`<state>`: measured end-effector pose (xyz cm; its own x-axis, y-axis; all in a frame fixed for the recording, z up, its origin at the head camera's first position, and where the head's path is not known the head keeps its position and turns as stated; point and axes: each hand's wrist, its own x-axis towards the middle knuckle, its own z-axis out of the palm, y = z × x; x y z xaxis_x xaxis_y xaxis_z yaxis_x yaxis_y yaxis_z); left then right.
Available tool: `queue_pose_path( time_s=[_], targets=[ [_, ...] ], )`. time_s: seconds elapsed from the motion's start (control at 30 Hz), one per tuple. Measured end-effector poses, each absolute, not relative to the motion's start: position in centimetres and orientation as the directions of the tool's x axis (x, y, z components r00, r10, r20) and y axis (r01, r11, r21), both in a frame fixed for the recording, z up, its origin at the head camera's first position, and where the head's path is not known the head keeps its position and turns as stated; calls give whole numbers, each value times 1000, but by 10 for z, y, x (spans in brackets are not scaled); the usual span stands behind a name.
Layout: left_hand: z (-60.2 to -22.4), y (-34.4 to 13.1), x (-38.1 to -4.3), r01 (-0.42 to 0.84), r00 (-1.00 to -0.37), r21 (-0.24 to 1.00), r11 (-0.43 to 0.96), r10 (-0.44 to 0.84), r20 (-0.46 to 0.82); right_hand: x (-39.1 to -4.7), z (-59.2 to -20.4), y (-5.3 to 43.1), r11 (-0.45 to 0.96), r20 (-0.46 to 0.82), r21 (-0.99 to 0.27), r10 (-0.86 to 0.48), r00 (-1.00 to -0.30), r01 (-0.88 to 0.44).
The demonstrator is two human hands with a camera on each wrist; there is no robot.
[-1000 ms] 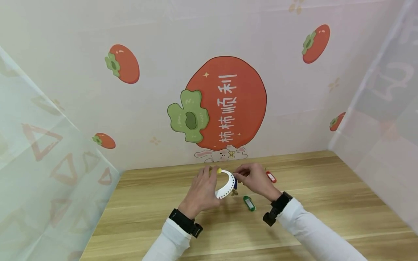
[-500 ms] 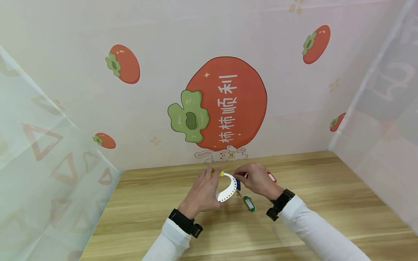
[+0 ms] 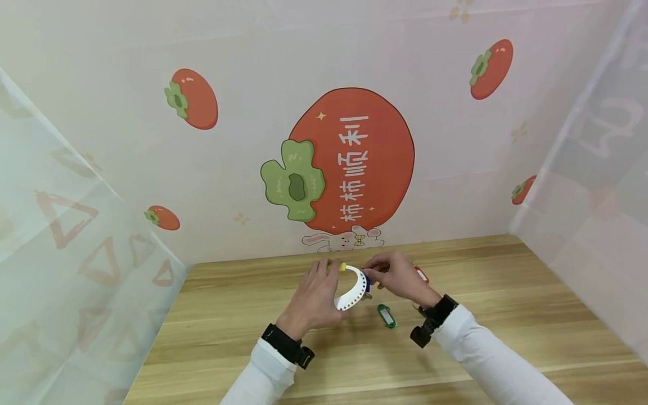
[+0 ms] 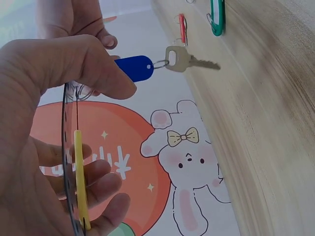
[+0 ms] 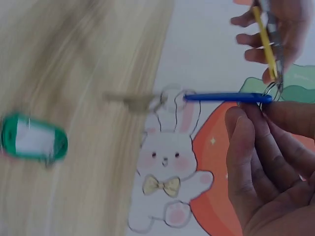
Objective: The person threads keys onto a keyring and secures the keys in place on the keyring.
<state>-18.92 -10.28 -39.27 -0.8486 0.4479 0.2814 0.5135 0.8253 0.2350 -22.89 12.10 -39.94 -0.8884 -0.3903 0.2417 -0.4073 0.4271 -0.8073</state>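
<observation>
In the head view my left hand (image 3: 315, 293) grips a white crescent-shaped plate (image 3: 348, 299) with a row of holes along its outer edge. A yellow strip (image 4: 80, 177) runs along the plate, seen edge-on in the left wrist view. At the plate's right side my right hand (image 3: 397, 277) pinches a metal ring (image 5: 271, 90) between thumb and fingers. From this ring hangs a blue key tag (image 4: 141, 69), and a key (image 4: 179, 59) is attached at its far end. The ring touches or nearly touches the plate's edge; whether it passes through a hole I cannot tell.
A green key tag (image 3: 387, 316) lies on the wooden table (image 3: 217, 332) below the hands. Behind my right hand lies a red key tag (image 3: 421, 274), partly covered. A small metal piece (image 3: 417, 307) shows beside my right wrist strap. A printed sheet (image 3: 243, 169) stands behind the table.
The plate has shifted slightly right over the last second. My right hand has tilted a little, and the blue tag swung out to the right, then back close to the plate.
</observation>
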Motion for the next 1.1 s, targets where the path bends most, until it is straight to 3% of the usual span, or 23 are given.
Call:
queue_pose_path(
  time_s=[0.3,0.73,1.1],
  targets=[
    [-392,-103,-189,503,-857,233,832,445,261,-229,-398,129,361,73,-908,-360,-930,-211],
    [-393,-102,-189,508,-855,243,827,449,261,-223,-399,122,466,299,-784,-297,-907,-411],
    [-392,-102,-189,504,-862,308,807,447,240,-217,-399,121,445,336,-783,-285,-898,-434]
  ],
)
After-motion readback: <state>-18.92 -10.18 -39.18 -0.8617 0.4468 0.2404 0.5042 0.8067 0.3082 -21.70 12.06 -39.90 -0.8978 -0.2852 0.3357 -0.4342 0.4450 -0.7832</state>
